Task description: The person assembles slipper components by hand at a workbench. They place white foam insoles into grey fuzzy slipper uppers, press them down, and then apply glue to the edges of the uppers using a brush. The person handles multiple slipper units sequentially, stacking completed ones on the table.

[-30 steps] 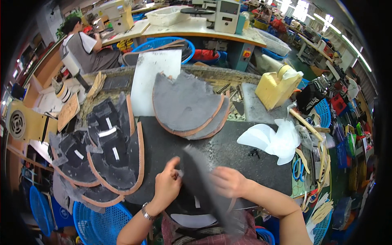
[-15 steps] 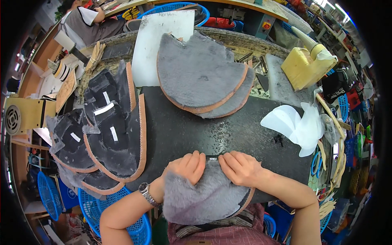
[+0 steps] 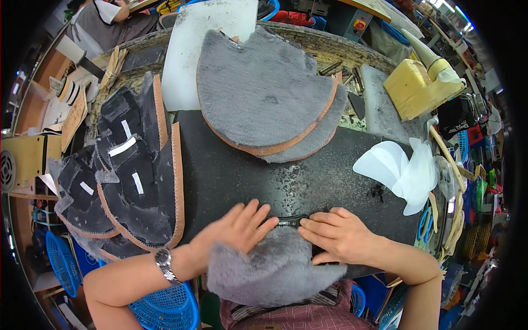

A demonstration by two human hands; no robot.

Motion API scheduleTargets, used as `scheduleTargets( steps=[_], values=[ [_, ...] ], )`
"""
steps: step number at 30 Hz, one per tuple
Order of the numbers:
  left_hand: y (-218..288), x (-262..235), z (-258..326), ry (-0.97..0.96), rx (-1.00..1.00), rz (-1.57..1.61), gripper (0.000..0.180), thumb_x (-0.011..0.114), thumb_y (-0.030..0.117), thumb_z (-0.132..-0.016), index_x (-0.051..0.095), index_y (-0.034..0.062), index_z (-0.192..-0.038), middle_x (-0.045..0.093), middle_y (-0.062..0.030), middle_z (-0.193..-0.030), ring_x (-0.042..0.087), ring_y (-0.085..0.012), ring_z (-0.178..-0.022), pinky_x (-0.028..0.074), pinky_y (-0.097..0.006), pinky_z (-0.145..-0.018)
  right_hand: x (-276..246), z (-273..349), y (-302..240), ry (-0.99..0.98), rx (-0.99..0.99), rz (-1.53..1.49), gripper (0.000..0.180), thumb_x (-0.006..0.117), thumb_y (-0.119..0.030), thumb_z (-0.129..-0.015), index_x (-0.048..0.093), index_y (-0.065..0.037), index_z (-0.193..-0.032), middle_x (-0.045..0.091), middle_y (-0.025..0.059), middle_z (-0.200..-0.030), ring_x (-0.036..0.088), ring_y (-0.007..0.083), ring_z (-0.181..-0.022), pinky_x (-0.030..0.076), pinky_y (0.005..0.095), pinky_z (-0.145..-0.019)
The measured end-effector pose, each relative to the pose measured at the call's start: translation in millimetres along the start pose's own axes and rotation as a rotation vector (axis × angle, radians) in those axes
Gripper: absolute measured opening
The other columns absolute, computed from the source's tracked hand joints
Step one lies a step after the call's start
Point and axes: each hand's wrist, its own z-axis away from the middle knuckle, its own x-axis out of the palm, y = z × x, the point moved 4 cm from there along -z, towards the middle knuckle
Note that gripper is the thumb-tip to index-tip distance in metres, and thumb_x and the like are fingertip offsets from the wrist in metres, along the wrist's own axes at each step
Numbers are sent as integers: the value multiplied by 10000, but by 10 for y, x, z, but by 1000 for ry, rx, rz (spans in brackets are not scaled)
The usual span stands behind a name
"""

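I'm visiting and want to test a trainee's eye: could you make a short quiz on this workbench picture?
1. True or false: both hands press flat on the grey fuzzy piece at the near edge of the black mat.
2. Which hand's wrist wears the watch? A) left hand B) right hand
3. What colour is the trim along the curved edge of the stacked grey pieces at the far side of the mat?

Key: 1 true; 2 A; 3 tan-orange.
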Motion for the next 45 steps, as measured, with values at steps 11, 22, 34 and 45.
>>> scheduleTargets(
  steps=[11,22,34,45],
  values=[
    [-430,-122,-326,-23,-96,726,210,615,190,-771,697,150,-960,551,-129,-1030,522,-279,-920,441,-369,-781,40,94,-10,-8,183,-59,884,785,-288,-544,410,-90,-1320,508,58,-1282,480,253,-1093,329,461,-987],
    [-190,-15,-478,145,-433,458,283,639,89,-739,472,42,-963,512,-120,-837,538,-276,-768,478,-362,-646,425,683,-950,530,91,303,442,577,-139,-743,565,-213,-1179,586,142,-1139,421,100,-478,388,235,-486],
    [348,-195,-614,-299,-224,293,511,547,283,-843,518,-129,-1144,519,-253,-1097,483,-344,-1027,402,-376,-925,574,672,-880,428,331,-22,438,591,37,-602,653,-75,-1020,546,170,-1218,528,278,-724,479,347,-684],
    [431,83,-123,221,-128,665,667,571,395,-826,376,2,-1329,321,-180,-1417,285,-303,-1329,227,-447,-1077,810,738,-1145,170,429,493,475,654,-248,-711,575,-257,-1179,447,103,-1282,413,341,-1116,204,625,-977]
  ],
)
